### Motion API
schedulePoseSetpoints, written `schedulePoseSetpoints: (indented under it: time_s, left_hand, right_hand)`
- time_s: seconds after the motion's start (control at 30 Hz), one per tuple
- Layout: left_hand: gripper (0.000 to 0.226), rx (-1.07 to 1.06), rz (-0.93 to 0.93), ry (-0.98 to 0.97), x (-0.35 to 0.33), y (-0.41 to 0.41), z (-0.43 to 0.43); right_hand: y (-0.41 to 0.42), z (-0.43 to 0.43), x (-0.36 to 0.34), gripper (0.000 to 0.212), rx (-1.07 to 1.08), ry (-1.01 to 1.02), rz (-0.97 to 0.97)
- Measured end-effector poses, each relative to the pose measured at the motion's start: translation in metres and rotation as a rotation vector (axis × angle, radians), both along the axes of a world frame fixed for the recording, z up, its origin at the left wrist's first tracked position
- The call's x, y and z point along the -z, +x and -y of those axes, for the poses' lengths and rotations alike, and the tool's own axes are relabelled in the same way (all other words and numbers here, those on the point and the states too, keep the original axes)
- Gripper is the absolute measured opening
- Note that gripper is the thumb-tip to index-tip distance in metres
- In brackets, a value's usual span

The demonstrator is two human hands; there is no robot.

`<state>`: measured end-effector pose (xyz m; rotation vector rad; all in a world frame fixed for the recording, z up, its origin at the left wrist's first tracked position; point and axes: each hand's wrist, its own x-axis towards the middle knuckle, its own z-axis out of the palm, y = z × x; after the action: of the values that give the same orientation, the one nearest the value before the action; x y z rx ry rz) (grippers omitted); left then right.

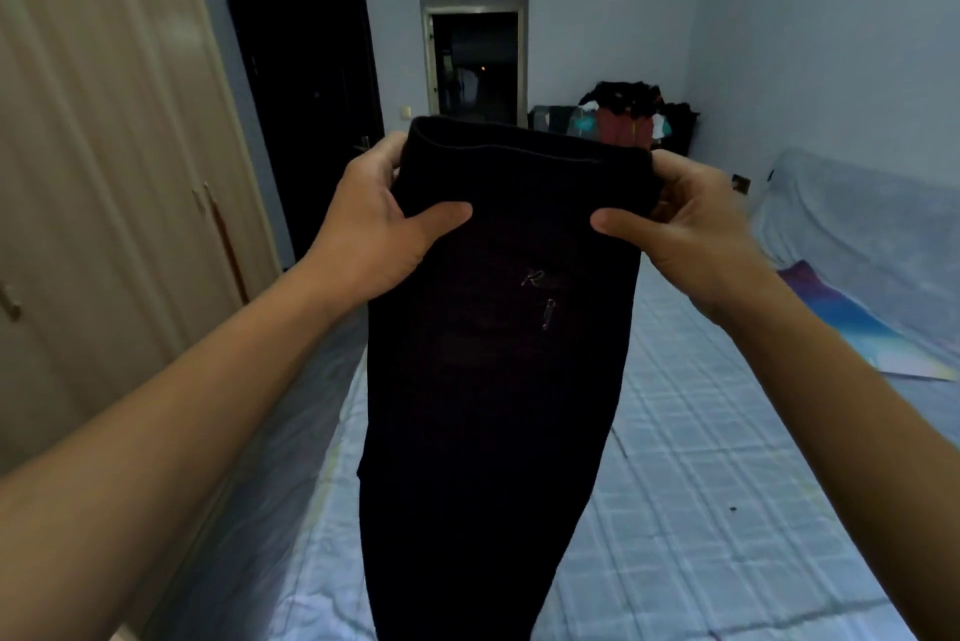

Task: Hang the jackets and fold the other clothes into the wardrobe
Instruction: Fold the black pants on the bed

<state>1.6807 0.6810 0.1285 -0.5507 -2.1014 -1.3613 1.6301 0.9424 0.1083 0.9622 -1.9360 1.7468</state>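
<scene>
A black garment (493, 380) with a small pale logo hangs lengthwise in front of me, above the bed. My left hand (374, 225) grips its upper left edge, thumb on the front and fingers behind. My right hand (680, 230) grips the upper right edge the same way. The top hem is stretched flat between both hands. The cream wardrobe (104, 173) stands at the left with its doors closed. A pile of mixed clothes (628, 118) lies at the far end of the room.
The bed (701, 458) with a pale blue checked cover fills the lower right. A colourful flat sheet (862, 328) lies on its right side. A dark door (311, 121) and an open doorway (475, 63) are in the far wall.
</scene>
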Motion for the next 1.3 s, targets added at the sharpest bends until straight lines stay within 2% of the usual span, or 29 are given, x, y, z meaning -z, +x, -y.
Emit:
schedulePoseSetpoints:
  time_s: [0.2,0.5,0.63,0.83,0.93,1.03,1.13,1.3]
  left_hand:
    - [0.04,0.057,0.047,0.139,-0.027,-0.031,-0.024]
    - [0.033,0.109,0.218,0.26,-0.02,-0.125,-0.045]
    - [0.023,0.063,0.296,0.27,0.003,-0.193,-0.046]
    - [0.021,-0.044,0.359,0.25,0.01,-0.348,-0.04]
    - [0.024,-0.121,0.262,0.206,-0.016,-0.421,-0.029]
    - [0.026,-0.107,0.052,0.196,-0.071,-0.456,-0.019]
    - [0.026,-0.056,-0.11,0.213,-0.122,-0.456,-0.012]
    - [0.026,0.007,-0.152,0.188,-0.143,-0.418,-0.018]
  right_hand:
    - [-0.031,-0.028,-0.029,0.026,-0.063,-0.096,0.024]
    - [-0.117,-0.049,-0.026,0.026,-0.036,-0.171,0.066]
    - [-0.186,-0.052,-0.004,0.024,-0.033,-0.122,0.157]
    - [-0.34,-0.017,-0.001,0.017,0.181,-0.002,0.353]
    - [-0.406,0.001,-0.029,0.019,0.219,-0.01,0.243]
    - [-0.434,0.01,-0.082,0.022,0.229,-0.104,0.03]
    - [-0.43,0.007,-0.135,0.023,0.156,-0.178,-0.125]
    - [-0.396,-0.004,-0.161,0.024,0.087,-0.138,-0.201]
